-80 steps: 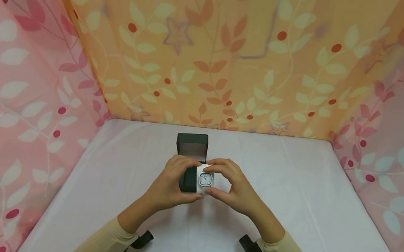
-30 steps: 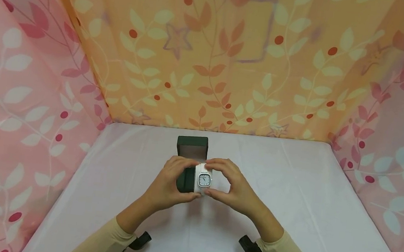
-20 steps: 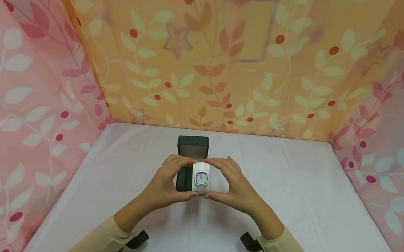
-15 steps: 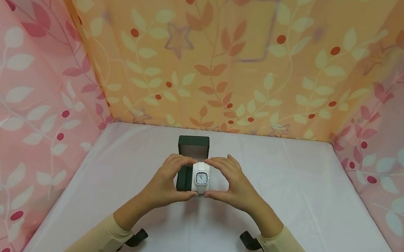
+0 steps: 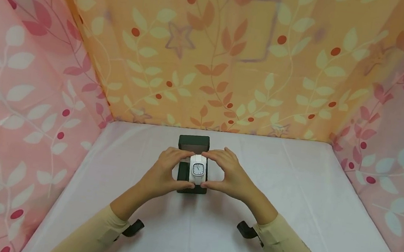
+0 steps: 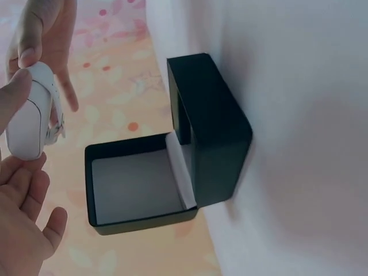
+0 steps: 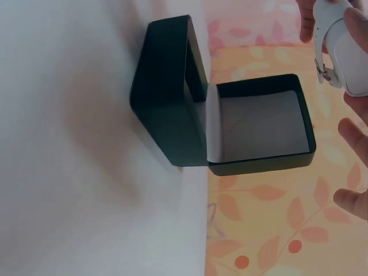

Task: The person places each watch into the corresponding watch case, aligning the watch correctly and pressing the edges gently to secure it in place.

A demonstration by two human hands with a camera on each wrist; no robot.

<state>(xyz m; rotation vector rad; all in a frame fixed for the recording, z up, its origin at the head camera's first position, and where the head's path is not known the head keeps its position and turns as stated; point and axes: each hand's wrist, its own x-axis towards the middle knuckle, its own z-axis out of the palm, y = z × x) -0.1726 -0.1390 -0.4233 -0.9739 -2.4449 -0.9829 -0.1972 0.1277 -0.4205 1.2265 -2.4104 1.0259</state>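
Note:
A white wristwatch (image 5: 198,169) with a squarish dial is wrapped round a white cushion (image 6: 27,123). My left hand (image 5: 160,175) pinches one side of it between thumb and fingers. On the other side, my right hand (image 5: 230,175) holds it in the same way. The dial faces up, and the strap's buckle (image 7: 326,73) shows below the cushion. Beneath the watch a dark green watch box (image 6: 215,126) stands on the table with its lid (image 7: 264,123) raised at the back. Both wrist views show the watch held above the box, apart from it.
A white cloth covers the table (image 5: 292,186). An orange leaf-patterned curtain (image 5: 209,60) hangs along the back edge, with pink curtains (image 5: 11,121) at both sides. A black wrist-worn device (image 5: 133,228) sticks out from each sleeve.
Both hands have carried the watch on its cushion leftward, then slightly away from the body, so it now overlaps the middle of the box. The box has stayed in place.

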